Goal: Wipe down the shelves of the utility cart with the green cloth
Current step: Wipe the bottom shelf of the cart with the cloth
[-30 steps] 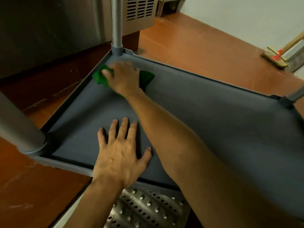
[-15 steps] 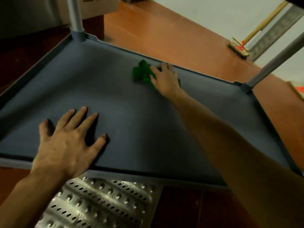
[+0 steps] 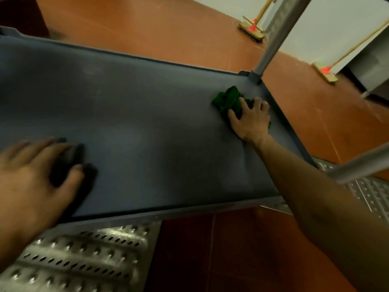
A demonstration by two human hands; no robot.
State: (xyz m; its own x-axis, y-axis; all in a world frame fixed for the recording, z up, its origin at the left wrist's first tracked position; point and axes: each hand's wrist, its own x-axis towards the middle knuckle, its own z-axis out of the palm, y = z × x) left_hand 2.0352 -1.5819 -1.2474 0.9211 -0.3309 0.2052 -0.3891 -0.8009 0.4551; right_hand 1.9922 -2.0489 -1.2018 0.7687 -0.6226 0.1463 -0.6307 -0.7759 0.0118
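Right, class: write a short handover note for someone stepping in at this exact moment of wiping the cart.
Right hand: pressed flat on the green cloth, near the far right corner of the grey shelf, by the post.
Left hand: empty, flat on the shelf's near left, blurred.
Done: cannot tell from this view how much of the shelf is wiped.
Left: the rest of this shelf and any other shelves, none in view.

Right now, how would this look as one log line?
wiping shelf | right hand pressing cloth at far right corner | left hand flat on shelf
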